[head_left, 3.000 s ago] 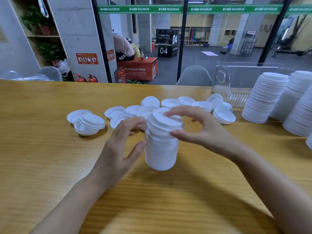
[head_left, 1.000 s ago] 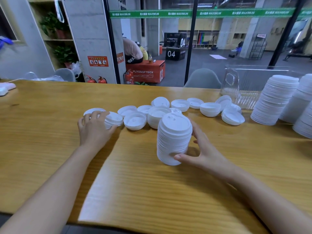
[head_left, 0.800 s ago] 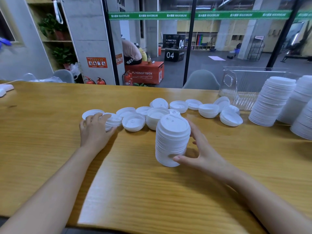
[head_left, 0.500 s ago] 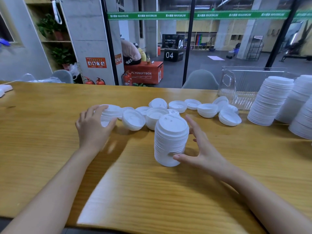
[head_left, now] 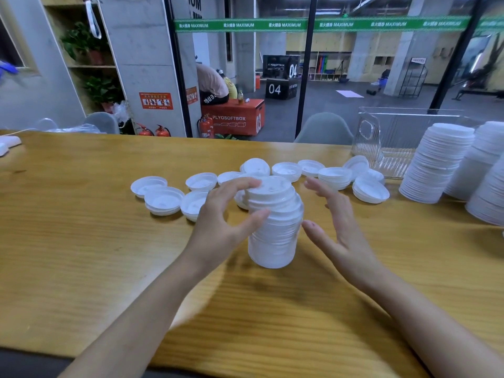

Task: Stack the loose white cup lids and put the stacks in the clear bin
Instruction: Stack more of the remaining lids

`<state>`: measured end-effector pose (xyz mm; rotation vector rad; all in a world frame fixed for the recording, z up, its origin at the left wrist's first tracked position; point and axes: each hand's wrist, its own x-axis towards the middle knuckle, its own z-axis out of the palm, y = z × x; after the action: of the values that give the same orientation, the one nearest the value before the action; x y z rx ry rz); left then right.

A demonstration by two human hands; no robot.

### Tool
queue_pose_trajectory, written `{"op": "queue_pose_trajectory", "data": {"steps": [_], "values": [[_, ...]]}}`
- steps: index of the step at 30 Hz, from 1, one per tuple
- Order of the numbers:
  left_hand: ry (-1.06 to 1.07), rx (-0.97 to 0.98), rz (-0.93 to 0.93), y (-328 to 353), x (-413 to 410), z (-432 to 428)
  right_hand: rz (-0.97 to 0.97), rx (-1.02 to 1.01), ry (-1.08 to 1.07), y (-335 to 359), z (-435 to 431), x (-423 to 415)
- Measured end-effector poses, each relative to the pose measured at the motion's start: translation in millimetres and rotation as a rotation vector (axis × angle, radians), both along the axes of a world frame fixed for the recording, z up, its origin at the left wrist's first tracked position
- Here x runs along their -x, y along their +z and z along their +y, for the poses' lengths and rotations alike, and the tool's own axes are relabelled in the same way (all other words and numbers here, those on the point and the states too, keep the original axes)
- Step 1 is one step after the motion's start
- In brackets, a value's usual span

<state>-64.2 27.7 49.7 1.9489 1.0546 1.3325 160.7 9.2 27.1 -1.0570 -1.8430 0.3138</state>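
Note:
A tall stack of white cup lids (head_left: 272, 241) stands on the wooden table (head_left: 81, 255) in front of me. My left hand (head_left: 221, 222) grips a small pile of lids (head_left: 275, 190) between fingers and thumb, right on top of that stack. My right hand (head_left: 335, 227) hovers just right of the stack, fingers spread, holding nothing. Several loose lids (head_left: 163, 199) lie in a row behind the stack. The clear bin (head_left: 392, 137) stands at the back right.
Three tall lid stacks (head_left: 436, 165) crowd the right side of the table in front of the bin. A white object (head_left: 8, 144) lies at the far left edge. A glass wall runs behind the table.
My left hand picked up a small pile of lids from the left of the row and carried it right onto the stack. My right hand let go of the stack's base and opened.

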Motion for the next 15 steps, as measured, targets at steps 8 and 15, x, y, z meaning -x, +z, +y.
{"op": "queue_pose_trajectory", "data": {"steps": [8,15], "values": [[-0.054,-0.002,0.057,-1.4,-5.6,-2.5,-0.029,-0.045,-0.007,1.6,-1.1,1.8],[-0.055,-0.023,0.058,-2.6,-6.5,-3.0,-0.025,-0.043,-0.001,1.6,-2.0,2.5]]}}
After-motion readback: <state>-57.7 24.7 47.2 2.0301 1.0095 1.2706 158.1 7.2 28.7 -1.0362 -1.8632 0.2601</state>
